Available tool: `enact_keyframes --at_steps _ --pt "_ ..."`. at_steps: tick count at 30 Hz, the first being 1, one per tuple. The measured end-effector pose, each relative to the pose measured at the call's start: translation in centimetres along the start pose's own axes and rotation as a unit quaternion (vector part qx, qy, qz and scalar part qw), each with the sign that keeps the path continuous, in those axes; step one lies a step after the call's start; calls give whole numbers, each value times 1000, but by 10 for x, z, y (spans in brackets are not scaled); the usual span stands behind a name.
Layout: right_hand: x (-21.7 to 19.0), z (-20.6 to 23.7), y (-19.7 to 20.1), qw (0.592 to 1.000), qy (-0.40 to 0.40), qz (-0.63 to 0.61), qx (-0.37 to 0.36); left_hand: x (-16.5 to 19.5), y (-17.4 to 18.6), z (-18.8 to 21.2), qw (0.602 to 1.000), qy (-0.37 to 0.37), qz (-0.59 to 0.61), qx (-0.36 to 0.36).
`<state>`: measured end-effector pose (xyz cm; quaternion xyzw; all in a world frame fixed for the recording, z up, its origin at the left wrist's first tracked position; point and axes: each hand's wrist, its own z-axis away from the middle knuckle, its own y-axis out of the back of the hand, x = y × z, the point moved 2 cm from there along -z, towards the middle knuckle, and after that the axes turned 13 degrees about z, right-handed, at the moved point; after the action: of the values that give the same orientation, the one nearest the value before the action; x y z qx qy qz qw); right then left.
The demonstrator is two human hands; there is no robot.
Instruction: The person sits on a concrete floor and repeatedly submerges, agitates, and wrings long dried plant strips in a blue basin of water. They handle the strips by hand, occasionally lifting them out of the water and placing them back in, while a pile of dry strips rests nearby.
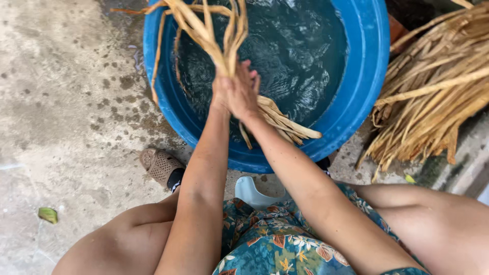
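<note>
Head view looks down on a person seated low, both arms reaching forward over a blue round tub (356, 102) of rippling water that stands on the concrete floor (61, 102). The left hand (222, 89) and right hand (244, 94) are pressed together and closed around a bundle of dried tan leaf strips (214, 35), gripping it at its middle above the water; the long end fans up toward the tub's far rim, and the short end (285, 125) slants down to the near right rim. The step in hand looks like soaking or rinsing the strips; the fingers overlap, so which hand carries more of the grip is hard to tell. Working the bundle further calls for a firm two-handed hold and a dip without spilling over the rim. A heap of dry strips (438, 91) lies on the floor at the tub's right side. A brown perforated sandal (160, 165) rests by the near left rim, a green leaf scrap (48, 215) further left. No packages, labels or signs show.
</note>
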<state>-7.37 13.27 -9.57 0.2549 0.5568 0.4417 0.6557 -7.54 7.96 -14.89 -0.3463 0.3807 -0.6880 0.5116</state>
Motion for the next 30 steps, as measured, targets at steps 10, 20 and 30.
enact_keyframes --at_steps 10,20,30 --pt "34 -16 1 952 7 -215 -218 1 3 -7 933 -59 -332 124" --pt "82 -39 16 914 -117 -373 -108 -32 61 -4 391 58 -910 125" --pt "132 -31 -25 918 -290 -235 -132 -44 8 25 615 226 -724 -214"
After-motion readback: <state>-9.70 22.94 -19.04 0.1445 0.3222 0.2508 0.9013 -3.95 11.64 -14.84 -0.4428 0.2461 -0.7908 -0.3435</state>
